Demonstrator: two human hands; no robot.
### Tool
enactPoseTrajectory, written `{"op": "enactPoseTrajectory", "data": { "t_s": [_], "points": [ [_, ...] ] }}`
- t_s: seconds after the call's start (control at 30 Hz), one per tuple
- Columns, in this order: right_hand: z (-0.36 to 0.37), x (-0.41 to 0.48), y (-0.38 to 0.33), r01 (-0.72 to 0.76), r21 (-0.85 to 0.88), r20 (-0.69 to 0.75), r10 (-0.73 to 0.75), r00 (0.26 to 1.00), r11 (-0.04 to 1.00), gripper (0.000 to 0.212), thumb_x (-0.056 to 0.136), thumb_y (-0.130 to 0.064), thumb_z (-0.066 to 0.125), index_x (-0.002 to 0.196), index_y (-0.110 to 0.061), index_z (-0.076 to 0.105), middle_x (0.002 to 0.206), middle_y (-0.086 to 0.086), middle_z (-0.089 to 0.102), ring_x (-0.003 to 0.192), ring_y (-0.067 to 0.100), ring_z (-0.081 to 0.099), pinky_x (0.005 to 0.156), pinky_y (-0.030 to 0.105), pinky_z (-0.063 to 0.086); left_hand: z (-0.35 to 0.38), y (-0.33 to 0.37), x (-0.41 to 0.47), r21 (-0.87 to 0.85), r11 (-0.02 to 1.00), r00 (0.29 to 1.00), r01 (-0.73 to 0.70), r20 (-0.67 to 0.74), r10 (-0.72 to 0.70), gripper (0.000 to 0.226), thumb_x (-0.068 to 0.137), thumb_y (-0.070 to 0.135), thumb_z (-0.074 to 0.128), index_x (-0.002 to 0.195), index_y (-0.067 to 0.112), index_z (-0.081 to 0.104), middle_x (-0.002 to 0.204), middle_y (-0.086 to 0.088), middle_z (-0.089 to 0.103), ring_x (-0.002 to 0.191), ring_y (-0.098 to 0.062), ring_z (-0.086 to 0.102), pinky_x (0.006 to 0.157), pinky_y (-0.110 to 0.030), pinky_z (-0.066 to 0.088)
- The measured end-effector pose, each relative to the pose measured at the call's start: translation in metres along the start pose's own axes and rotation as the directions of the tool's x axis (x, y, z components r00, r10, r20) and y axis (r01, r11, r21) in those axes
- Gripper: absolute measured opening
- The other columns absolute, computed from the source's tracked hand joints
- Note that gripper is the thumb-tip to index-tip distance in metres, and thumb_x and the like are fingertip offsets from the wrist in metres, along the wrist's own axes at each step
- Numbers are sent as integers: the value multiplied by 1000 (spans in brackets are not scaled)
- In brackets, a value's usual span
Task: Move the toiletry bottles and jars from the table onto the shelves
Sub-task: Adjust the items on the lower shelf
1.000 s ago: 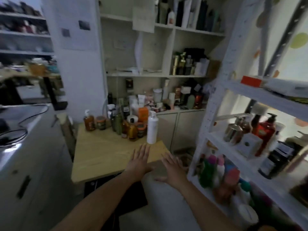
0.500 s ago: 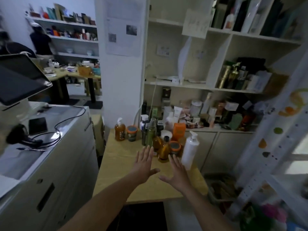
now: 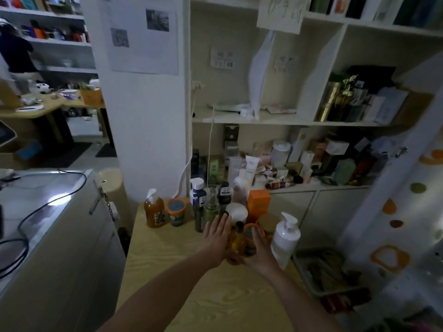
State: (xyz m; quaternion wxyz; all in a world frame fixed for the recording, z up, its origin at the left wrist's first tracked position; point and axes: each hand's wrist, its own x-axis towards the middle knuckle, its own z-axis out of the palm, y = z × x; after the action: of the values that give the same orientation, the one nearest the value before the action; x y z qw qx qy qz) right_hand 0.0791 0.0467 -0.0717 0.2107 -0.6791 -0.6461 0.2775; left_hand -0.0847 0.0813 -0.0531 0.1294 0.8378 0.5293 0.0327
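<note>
On the wooden table (image 3: 165, 274) stands a cluster of toiletries. My left hand (image 3: 217, 238) lies flat against the left side of a small amber bottle (image 3: 236, 242), fingers straight. My right hand (image 3: 260, 251) rests against the right side of an orange-rimmed jar (image 3: 250, 233); both thumbs meet below them. Neither item is lifted. A white pump bottle (image 3: 284, 238) stands to the right. An orange pump bottle (image 3: 154, 212) and a blue-lidded jar (image 3: 176, 212) stand to the left. Behind are dark green bottles (image 3: 211, 208), a white-lidded jar (image 3: 236, 212) and an orange box (image 3: 258, 202).
White wall shelves (image 3: 263, 120) behind the table are crowded with boxes and bottles. A grey counter (image 3: 48, 202) with cables runs along the left. A white rack post (image 3: 393, 192) rises at the right, with a basket (image 3: 323, 269) on the floor beside the table.
The view has swung left and closer to the table. Both hands have moved forward from open air to either side of the amber bottle and the orange-rimmed jar.
</note>
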Motion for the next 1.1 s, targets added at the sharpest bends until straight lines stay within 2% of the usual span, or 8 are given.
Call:
{"op": "enactPoseTrajectory", "data": {
  "t_s": [0.27, 0.43, 0.57, 0.7, 0.77, 0.87, 1.0, 1.1],
  "points": [
    [11, 29, 3, -159, 94, -15, 161, 987, 983, 95, 77, -29, 74, 149, -30, 13, 154, 6, 19, 141, 27, 25, 114, 37, 26, 1, -7, 60, 70, 987, 987, -146, 80, 140, 83, 97, 35, 46, 149, 18, -16, 158, -1, -17, 145, -21, -17, 117, -39, -7],
    [19, 35, 1, -182, 13, 12, 182, 983, 983, 61, 86, -27, 66, 137, -29, 33, 137, 5, 46, 123, 23, 46, 102, 38, 40, 6, -15, 88, 134, 956, 962, -262, 116, 247, 67, 99, 34, 41, 152, 17, 4, 160, -1, 1, 147, -21, -5, 118, -38, -2],
    [26, 34, -18, -198, 93, 5, 198, 980, 976, 66, 81, -24, 73, 127, -35, 27, 129, -1, 48, 120, 18, 46, 97, 30, 42, 1, -17, 99, 23, 956, 956, -294, 27, 293, 51, 94, 27, 52, 141, 15, 38, 145, -6, 40, 136, -22, 29, 115, -34, 14],
    [34, 34, -21, -265, 133, 10, 266, 964, 955, 49, 93, -13, 57, 135, -5, 35, 135, 16, 45, 126, 30, 43, 87, 16, 34, 2, -23, 109, -83, 937, 939, -341, 14, 343, 37, 89, 26, 62, 123, 16, 55, 124, -7, 56, 121, -24, 45, 101, -33, 34],
    [40, 33, -22, -320, 153, -27, 328, 944, 935, 57, 88, -21, 64, 136, -12, 34, 135, 11, 46, 125, 25, 45, 95, 15, 33, 3, -26, 111, -113, 921, 925, -372, 35, 377, 34, 87, 26, 64, 118, 15, 57, 120, -7, 58, 117, -24, 46, 99, -33, 34],
    [46, 31, -30, -386, 209, -49, 404, 914, 899, 69, 71, -46, 69, 128, -24, 37, 127, 6, 51, 117, 24, 51, 104, 38, 42, 8, -34, 108, -147, 890, 893, -430, 76, 444, 40, 87, 27, 63, 123, 12, 54, 128, -9, 54, 125, -25, 40, 108, -34, 24],
    [53, 29, -26, -486, 257, -38, 511, 859, 835, 63, 82, -17, 70, 137, -11, 39, 135, 8, 47, 124, 26, 48, 99, 26, 39, 5, -42, 103, -319, 825, 864, -467, 34, 503, 35, 84, 29, 65, 115, 13, 60, 121, -8, 57, 118, -23, 42, 102, -34, 31],
    [64, 18, -25, -492, 401, -32, 549, 835, 773, 67, 83, -11, 69, 139, -8, 33, 139, 10, 42, 128, 27, 42, 97, 26, 37, -6, -42, 95, -462, 754, 853, -467, -11, 522, 28, 85, 29, 66, 111, 18, 63, 115, -5, 59, 110, -17, 46, 91, -27, 35]
  ]
}}
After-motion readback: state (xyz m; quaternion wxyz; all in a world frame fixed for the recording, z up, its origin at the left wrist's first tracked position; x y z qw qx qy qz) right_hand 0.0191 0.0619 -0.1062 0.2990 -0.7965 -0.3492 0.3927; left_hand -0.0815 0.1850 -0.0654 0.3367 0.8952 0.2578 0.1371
